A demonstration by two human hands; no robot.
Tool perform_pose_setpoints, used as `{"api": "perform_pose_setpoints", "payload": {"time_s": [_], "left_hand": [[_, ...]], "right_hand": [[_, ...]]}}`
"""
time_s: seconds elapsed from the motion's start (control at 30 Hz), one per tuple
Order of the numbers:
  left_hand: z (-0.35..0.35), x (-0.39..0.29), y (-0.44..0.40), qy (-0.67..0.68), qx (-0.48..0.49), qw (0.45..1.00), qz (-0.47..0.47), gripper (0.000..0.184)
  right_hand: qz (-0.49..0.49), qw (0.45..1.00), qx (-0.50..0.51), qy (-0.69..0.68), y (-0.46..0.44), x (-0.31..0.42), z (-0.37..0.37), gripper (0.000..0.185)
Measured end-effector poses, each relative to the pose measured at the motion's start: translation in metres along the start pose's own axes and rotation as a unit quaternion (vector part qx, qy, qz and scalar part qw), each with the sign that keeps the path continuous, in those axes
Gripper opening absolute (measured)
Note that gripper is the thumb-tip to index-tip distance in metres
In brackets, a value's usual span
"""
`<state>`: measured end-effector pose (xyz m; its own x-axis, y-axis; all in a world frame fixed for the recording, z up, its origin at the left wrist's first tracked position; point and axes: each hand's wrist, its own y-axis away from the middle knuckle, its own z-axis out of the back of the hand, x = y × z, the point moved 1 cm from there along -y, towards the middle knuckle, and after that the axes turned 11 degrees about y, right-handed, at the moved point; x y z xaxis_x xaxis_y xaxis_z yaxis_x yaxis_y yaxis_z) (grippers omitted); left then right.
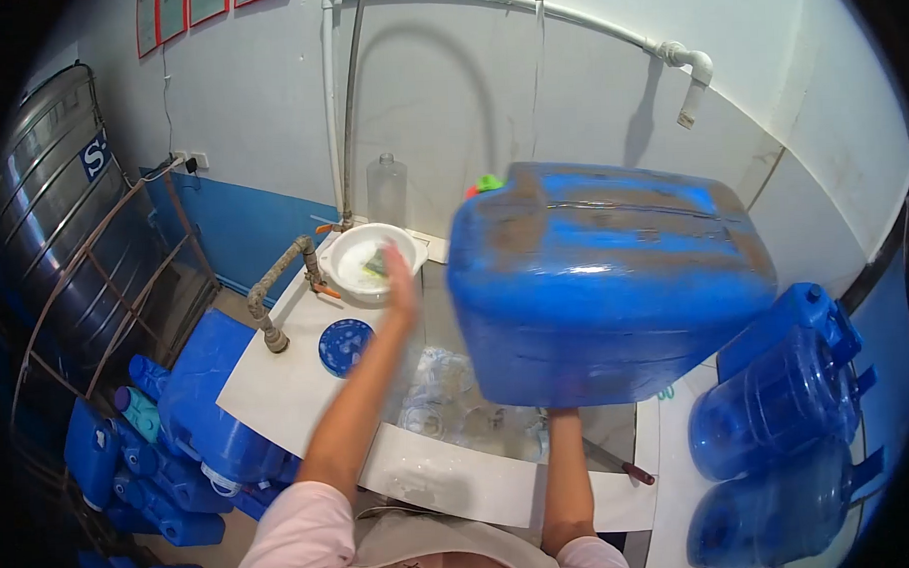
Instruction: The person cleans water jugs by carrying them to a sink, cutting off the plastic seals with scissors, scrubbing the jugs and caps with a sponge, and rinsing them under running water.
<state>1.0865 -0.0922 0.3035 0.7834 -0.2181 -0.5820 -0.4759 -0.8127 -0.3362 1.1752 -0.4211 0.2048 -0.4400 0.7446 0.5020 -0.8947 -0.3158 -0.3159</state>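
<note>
A big blue jerry can (615,278) with brown grime streaked over its upper face is held up, tilted, above the sink (469,399). My right hand (566,390) supports it from the near side; the can hides most of that hand and its fingers. My left hand (401,276), slightly blurred, has its fingers stretched out at the near right rim of a white basin (341,250). Inside the basin lies a green and yellow sponge (376,264), close to those fingers. A green cap (488,183) shows behind the can.
A round blue lid (345,346) and a tap pipe (286,280) are on the left counter. Large blue water jugs (745,424) stand at right, near a dark-handled tool (636,473). Several blue containers (171,474) crowd the floor left. A clear bottle (387,191) stands behind.
</note>
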Motion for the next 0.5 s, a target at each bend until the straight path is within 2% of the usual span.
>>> {"api": "perform_pose_setpoints", "payload": {"time_s": [0.03,0.07,0.1,0.13,0.2,0.27,0.3,0.33,0.37,0.4,0.43,0.47,0.5], "left_hand": [[0.034,0.081,0.017,-0.070,0.023,0.995,-0.072,0.059],[0.064,0.156,0.035,-0.137,0.036,0.979,-0.146,0.056],[0.011,0.071,0.066,-0.209,0.129,0.968,-0.054,0.056],[0.031,0.077,0.052,-0.205,0.130,0.968,-0.056,0.056],[0.023,0.029,0.034,-0.173,0.110,0.979,0.023,0.057],[-0.001,-0.010,0.024,-0.100,0.082,0.988,0.081,0.058],[-0.010,-0.006,0.028,-0.069,0.073,0.991,0.087,0.058],[-0.011,0.019,0.041,-0.049,0.063,0.994,0.077,0.058],[-0.001,0.068,0.060,-0.074,0.072,0.994,0.046,0.059],[0.002,0.085,0.074,-0.116,0.091,0.989,0.030,0.059],[-0.003,0.077,0.083,-0.159,0.115,0.980,0.015,0.059],[0.008,0.058,0.080,-0.211,0.141,0.966,0.042,0.060],[0.016,0.022,0.077,-0.280,0.167,0.943,0.071,0.060]], "right_hand": [[-0.001,0.993,-0.006,0.115,0.004,0.000,-0.009,0.047],[-0.007,0.985,-0.009,0.171,0.010,0.001,-0.011,0.046],[-0.013,0.992,-0.009,0.129,0.012,-0.005,-0.005,0.046],[-0.019,0.999,-0.011,0.032,0.015,-0.011,0.007,0.045],[-0.041,0.985,-0.005,-0.167,0.018,-0.024,0.031,0.045],[-0.057,0.967,0.010,-0.247,0.015,-0.034,0.045,0.044],[-0.056,0.978,0.008,-0.200,0.015,-0.036,0.043,0.044],[-0.043,0.995,-0.001,-0.086,0.017,-0.041,0.034,0.043],[-0.028,0.999,-0.012,0.039,0.018,-0.045,0.025,0.043],[-0.019,0.989,-0.013,0.147,0.020,-0.047,0.019,0.043],[-0.026,0.975,0.007,0.222,0.019,-0.034,0.030,0.042],[-0.063,0.926,0.091,0.360,0.020,-0.024,0.042,0.043],[-0.060,0.927,0.093,0.359,0.021,-0.025,0.051,0.043]]}}
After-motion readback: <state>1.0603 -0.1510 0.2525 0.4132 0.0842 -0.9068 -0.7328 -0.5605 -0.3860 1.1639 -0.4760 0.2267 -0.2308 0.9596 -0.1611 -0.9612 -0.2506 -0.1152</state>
